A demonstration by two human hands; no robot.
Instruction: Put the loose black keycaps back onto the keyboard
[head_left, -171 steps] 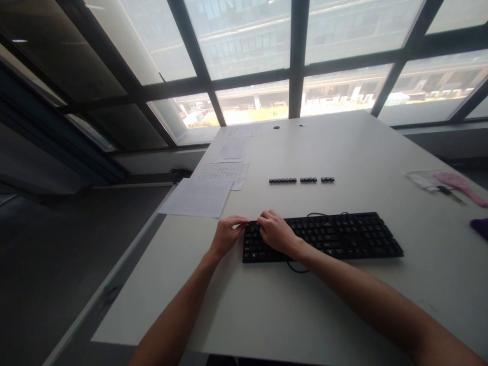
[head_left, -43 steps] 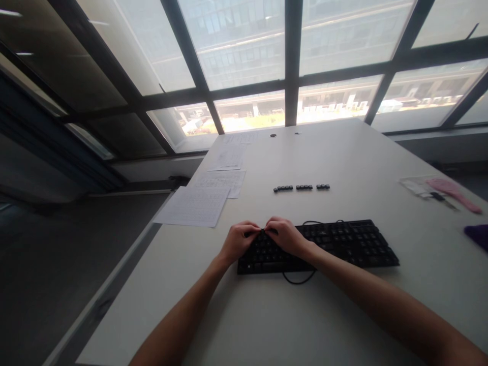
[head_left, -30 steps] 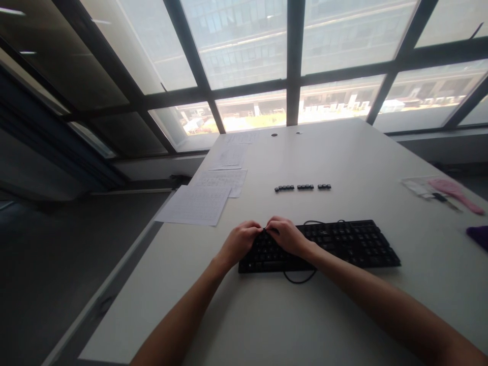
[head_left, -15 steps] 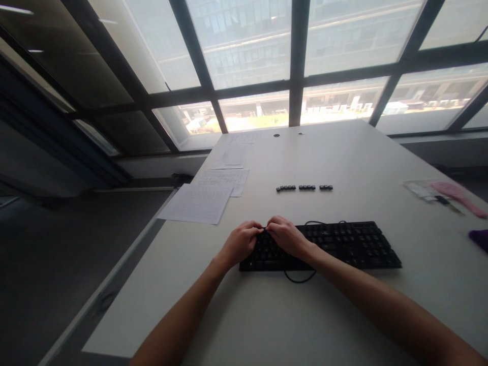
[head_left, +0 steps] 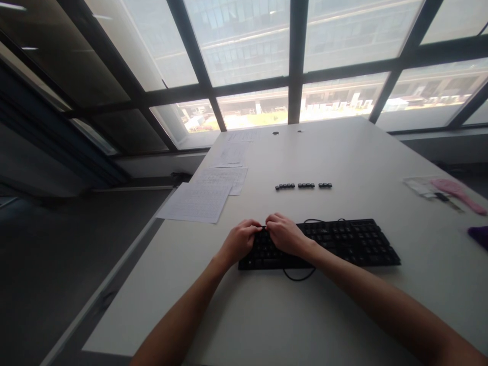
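Observation:
A black keyboard (head_left: 343, 244) lies on the white table (head_left: 354, 147) in front of me. My left hand (head_left: 239, 241) sits at the keyboard's left end with its fingers curled. Over the keys just to the right, my right hand (head_left: 284, 235) has its fingers bent down. The fingertips of both hands meet at one spot on the top row. Whether something small is between them is hidden. A row of loose black keycaps (head_left: 304, 186) in three short groups lies farther back on the table, apart from both hands.
Printed paper sheets (head_left: 196, 202) lie along the table's left edge, which drops to the floor. A pink brush (head_left: 457, 192), small packets and a purple object (head_left: 481, 235) lie at the right. The keyboard's cable (head_left: 299, 277) loops near me. Large windows stand behind the table.
Both hands have shifted from the keyboard's left corner slightly right along the top row. The left group of loose keycaps has become shorter. In the last second the hands barely moved.

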